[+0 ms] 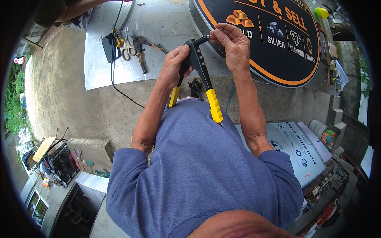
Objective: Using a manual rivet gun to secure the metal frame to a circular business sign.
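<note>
My left hand [173,65] is wrapped round the black head of a hand riveter [203,73], its yellow-gripped handles spread apart and pointing toward my body. The riveter's nose points to the right. At its tip, my right hand [235,49] pinches a small, thin metal piece that looks like a rivet between thumb and forefinger. My fingers partly cover that piece. Just beyond my right hand lies a round black sign [274,59] with an orange ring and pictures on it. The riveter is held above the near edge of a metal sheet [99,77].
Scissors [127,51], snips [145,41] and a black phone [108,47] lie on the sheet at left. A black cable [113,79] hangs over its edge. Another person's arm [77,10] reaches in at the far left. A printed panel [293,146] lies at my right.
</note>
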`<action>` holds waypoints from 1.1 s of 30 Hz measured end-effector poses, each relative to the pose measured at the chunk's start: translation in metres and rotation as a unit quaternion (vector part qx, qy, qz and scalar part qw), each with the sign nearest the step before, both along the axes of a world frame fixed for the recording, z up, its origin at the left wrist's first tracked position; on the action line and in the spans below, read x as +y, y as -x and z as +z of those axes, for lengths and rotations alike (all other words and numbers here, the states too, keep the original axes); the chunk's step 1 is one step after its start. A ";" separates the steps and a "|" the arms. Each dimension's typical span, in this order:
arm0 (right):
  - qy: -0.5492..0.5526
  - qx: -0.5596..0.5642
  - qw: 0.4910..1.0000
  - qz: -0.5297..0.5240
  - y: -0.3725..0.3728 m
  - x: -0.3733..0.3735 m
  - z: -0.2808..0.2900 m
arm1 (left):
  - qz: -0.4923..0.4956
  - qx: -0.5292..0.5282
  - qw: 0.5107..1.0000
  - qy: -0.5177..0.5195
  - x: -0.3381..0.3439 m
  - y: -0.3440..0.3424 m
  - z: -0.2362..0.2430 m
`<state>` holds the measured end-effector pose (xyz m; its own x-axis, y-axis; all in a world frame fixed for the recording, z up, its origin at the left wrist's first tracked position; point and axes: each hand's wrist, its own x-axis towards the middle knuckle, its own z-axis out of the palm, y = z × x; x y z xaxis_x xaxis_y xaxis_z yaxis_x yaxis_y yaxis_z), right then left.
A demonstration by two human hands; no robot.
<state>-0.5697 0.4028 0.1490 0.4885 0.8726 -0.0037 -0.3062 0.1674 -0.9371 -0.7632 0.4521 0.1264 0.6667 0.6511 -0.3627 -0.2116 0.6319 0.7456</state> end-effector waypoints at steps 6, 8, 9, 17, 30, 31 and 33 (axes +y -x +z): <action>0.035 -0.215 0.975 0.035 0.009 -0.007 0.006 | 0.002 -0.016 1.000 0.006 0.002 -0.004 -0.002; 0.052 -0.210 0.976 0.018 0.015 -0.014 0.018 | 0.017 -0.043 0.999 -0.003 0.004 -0.005 -0.002; 0.063 -0.227 0.972 0.023 0.013 -0.019 0.022 | 0.018 -0.044 0.999 -0.005 0.005 -0.006 -0.003; 0.220 -0.226 0.905 0.287 0.022 -0.082 0.046 | 0.082 -0.110 0.989 -0.053 0.018 -0.005 -0.013; 0.212 -0.188 0.923 0.261 0.033 -0.070 -0.074 | 0.116 0.015 0.993 0.006 0.015 0.014 -0.093; 0.228 -0.218 0.911 0.265 0.033 -0.071 -0.089 | 0.101 0.094 0.989 -0.050 0.013 0.013 -0.101; 0.218 -0.265 0.903 0.259 0.036 -0.073 -0.114 | 0.092 0.172 0.975 -0.106 0.012 0.011 -0.116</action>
<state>-0.6056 0.3299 0.0348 0.0484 0.9567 -0.2869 0.2729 -0.2890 -0.9176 -0.7746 0.4638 0.0104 0.3939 0.8328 -0.3890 -0.0202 0.4309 0.9022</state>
